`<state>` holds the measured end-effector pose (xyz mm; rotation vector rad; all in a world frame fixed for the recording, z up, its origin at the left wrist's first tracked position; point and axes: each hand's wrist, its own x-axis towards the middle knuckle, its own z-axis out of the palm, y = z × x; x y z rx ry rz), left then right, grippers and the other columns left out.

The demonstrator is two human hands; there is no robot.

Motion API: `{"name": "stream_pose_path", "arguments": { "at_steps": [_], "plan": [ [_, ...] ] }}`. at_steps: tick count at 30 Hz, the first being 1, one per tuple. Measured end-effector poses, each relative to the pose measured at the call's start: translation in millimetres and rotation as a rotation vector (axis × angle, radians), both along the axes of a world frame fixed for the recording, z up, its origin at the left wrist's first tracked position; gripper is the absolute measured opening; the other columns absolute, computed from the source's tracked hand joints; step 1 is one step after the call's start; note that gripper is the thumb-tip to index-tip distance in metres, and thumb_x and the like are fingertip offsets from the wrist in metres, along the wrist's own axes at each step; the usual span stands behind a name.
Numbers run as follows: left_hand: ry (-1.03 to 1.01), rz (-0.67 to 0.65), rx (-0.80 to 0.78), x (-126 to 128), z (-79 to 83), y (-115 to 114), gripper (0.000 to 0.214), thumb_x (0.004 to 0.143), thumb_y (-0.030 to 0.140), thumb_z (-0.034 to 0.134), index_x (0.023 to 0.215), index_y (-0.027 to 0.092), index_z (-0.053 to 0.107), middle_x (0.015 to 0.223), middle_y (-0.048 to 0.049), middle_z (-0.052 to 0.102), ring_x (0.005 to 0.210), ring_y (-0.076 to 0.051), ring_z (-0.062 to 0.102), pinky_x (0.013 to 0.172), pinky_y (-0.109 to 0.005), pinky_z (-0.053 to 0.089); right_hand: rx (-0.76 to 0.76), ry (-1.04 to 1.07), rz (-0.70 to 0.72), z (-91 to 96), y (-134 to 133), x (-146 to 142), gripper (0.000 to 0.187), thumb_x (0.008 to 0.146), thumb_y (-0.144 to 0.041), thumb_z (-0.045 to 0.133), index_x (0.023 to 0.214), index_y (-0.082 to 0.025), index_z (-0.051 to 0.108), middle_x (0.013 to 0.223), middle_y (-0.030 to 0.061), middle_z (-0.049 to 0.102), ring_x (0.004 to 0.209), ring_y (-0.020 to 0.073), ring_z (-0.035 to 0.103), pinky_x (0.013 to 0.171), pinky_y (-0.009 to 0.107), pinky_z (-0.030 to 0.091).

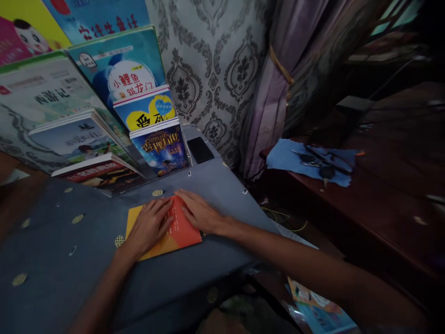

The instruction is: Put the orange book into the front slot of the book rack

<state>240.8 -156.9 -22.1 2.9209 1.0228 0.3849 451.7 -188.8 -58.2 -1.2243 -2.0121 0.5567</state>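
Note:
A thin orange and yellow book point(181, 234) lies flat on the blue-grey cloth of the table point(62, 250). My left hand point(150, 223) rests flat on its left half with the fingers stretched out. My right hand point(199, 212) lies flat across its top right corner, fingers extended and touching the cover. Neither hand grips anything.
Several picture books point(104, 116) stand in a tiered rack behind the orange book. A black phone point(200, 149) lies beside the rack. To the right are a curtain point(278, 79), a dark wooden desk point(375, 204) with a blue cloth point(288, 160), and more books on the floor point(320, 311).

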Motion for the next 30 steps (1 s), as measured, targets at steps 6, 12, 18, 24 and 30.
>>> {"name": "stream_pose_path", "arguments": {
  "at_steps": [6, 12, 18, 24, 30],
  "plan": [
    [0.114, -0.121, -0.106, -5.2, 2.2, -14.3, 0.086, 0.085, 0.07, 0.055, 0.153, 0.021, 0.035, 0.156, -0.0179, 0.039, 0.146, -0.035, 0.033, 0.117, -0.061, 0.028, -0.024, 0.199, -0.1, -7.9, 15.5, 12.0, 0.043, 0.092, -0.01, 0.039, 0.132, -0.018, 0.053, 0.128, 0.0109, 0.066, 0.12, 0.0202, 0.06, 0.105, 0.044, 0.047],
    [0.112, -0.094, -0.077, -2.5, -4.8, -20.2, 0.082, 0.09, 0.068, 0.048, 0.154, 0.02, 0.03, 0.157, -0.0188, 0.036, 0.148, -0.034, 0.03, 0.119, -0.064, 0.022, -0.046, 0.32, -0.177, -7.2, 23.0, 16.0, 0.037, 0.092, -0.01, 0.04, 0.123, -0.019, 0.058, 0.123, 0.0094, 0.069, 0.109, 0.0197, 0.066, 0.098, 0.042, 0.052],
    [0.078, -0.088, -0.057, 6.7, -8.9, -13.5, 0.077, 0.092, 0.066, 0.046, 0.152, 0.02, 0.033, 0.155, -0.018, 0.041, 0.146, -0.034, 0.034, 0.118, -0.063, 0.024, -0.157, 0.502, -0.15, -7.7, 29.3, 20.3, 0.036, 0.093, -0.011, 0.039, 0.124, -0.018, 0.056, 0.121, 0.0115, 0.069, 0.102, 0.0188, 0.07, 0.094, 0.041, 0.055],
    [0.074, -0.144, -0.101, 24.5, -3.2, -0.1, 0.075, 0.095, 0.064, 0.043, 0.154, 0.019, 0.029, 0.154, -0.0172, 0.043, 0.146, -0.03, 0.036, 0.12, -0.058, 0.023, -0.167, 0.514, -0.155, -8.0, 29.5, 21.2, 0.032, 0.096, -0.016, 0.04, 0.124, -0.018, 0.057, 0.118, 0.0111, 0.07, 0.105, 0.0197, 0.069, 0.096, 0.041, 0.054],
    [0.052, -0.149, -0.156, 34.2, -3.4, 5.9, 0.073, 0.095, 0.063, 0.043, 0.154, 0.022, 0.027, 0.155, -0.0158, 0.041, 0.145, -0.03, 0.036, 0.12, -0.059, 0.022, -0.131, 0.439, -0.158, -4.3, 25.1, 21.0, 0.033, 0.099, -0.022, 0.04, 0.126, -0.021, 0.058, 0.118, 0.0086, 0.07, 0.113, 0.0207, 0.065, 0.099, 0.043, 0.052]
  ]
}}
